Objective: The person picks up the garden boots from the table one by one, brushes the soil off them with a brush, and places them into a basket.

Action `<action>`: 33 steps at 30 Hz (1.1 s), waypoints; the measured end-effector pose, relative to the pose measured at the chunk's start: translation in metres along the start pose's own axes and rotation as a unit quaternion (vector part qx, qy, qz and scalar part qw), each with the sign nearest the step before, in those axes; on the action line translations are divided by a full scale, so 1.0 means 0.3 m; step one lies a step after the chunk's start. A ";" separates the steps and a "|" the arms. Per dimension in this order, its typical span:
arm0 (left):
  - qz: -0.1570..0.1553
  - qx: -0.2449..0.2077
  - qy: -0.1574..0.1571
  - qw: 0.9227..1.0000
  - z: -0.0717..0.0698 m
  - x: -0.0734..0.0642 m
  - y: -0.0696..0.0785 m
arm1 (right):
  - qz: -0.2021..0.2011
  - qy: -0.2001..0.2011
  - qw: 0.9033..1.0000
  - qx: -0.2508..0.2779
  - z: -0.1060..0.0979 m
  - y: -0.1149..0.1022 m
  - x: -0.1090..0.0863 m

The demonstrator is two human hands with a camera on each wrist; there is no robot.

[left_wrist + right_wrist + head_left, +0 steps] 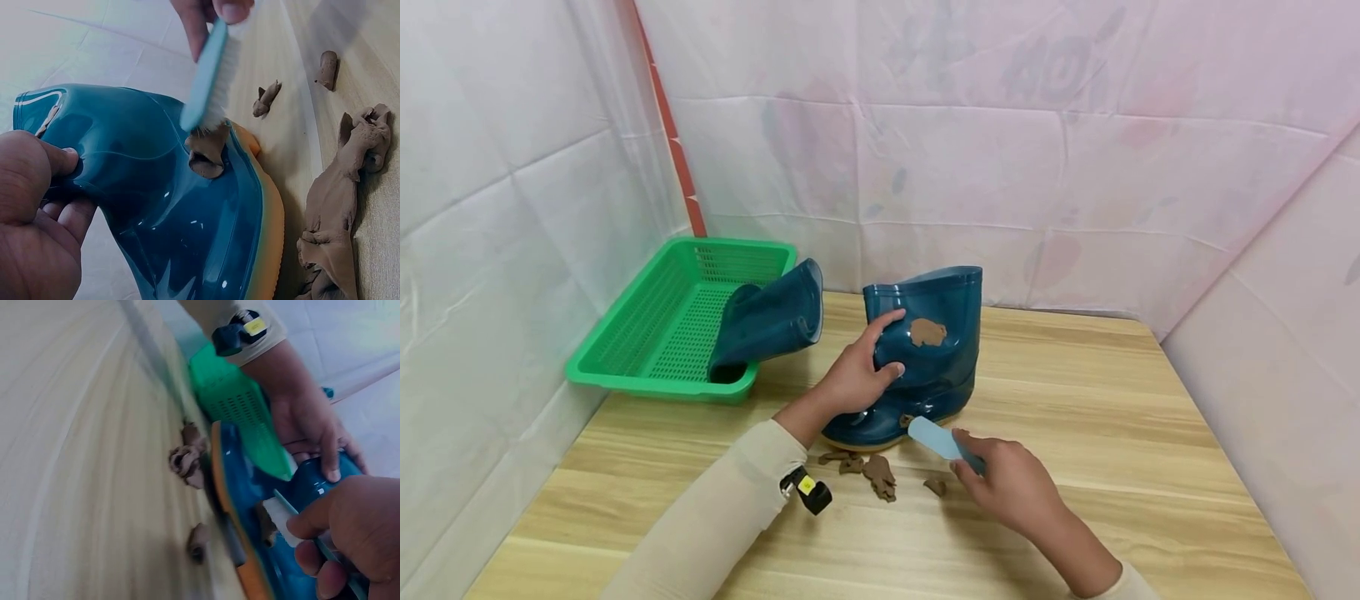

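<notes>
A dark blue rubber boot (pixel 936 375) stands upright on the wooden table, toe to the left. My left hand (pixel 857 377) grips the front of its shaft, thumb and fingers pinching the rubber. In my right hand (pixel 1011 483) is a light blue brush (pixel 934 437) with white bristles. Its bristles meet a curled lump of brown clay-like stuff (pixel 207 153) low on the boot's side, just above the tan sole (pixel 270 231). Higher up, a flat brown patch (pixel 928 332) sticks to the shaft.
Several brown scraps (pixel 880 477) lie on the table (pixel 1120 433) in front of the boot. At the left stands a green perforated basket (pixel 658 387), with a second blue boot (pixel 767 321) leaning over its right rim. White sheets (pixel 955 175) hang around the table.
</notes>
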State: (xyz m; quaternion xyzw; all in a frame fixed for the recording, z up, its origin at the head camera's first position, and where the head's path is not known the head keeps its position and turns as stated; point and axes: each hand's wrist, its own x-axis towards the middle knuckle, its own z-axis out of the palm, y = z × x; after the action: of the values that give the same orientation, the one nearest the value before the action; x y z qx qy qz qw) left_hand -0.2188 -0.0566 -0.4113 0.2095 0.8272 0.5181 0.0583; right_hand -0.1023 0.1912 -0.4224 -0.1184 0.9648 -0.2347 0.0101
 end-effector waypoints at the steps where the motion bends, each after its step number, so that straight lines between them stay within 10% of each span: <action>1: 0.000 0.001 0.000 1.000 0.000 0.000 0.000 | -0.006 0.007 1.000 0.004 -0.006 -0.004 -0.003; 8: 0.001 0.003 0.000 1.000 -0.002 -0.003 -0.001 | -0.042 0.073 0.996 0.022 0.008 -0.010 0.014; 20: -0.002 0.015 0.002 1.000 -0.004 -0.002 -0.002 | -0.009 -0.047 0.998 -0.029 -0.010 -0.005 -0.015; 33: 0.007 0.010 0.001 1.000 0.001 -0.006 -0.010 | -0.039 0.104 0.994 0.012 -0.018 0.001 -0.019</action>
State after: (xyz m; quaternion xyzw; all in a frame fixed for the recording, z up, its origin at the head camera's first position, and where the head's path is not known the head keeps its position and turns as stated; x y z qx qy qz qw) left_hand -0.2178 -0.0582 -0.4144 0.2152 0.8311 0.5102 0.0518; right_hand -0.0973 0.1952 -0.4180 -0.1308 0.9524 -0.2574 -0.0978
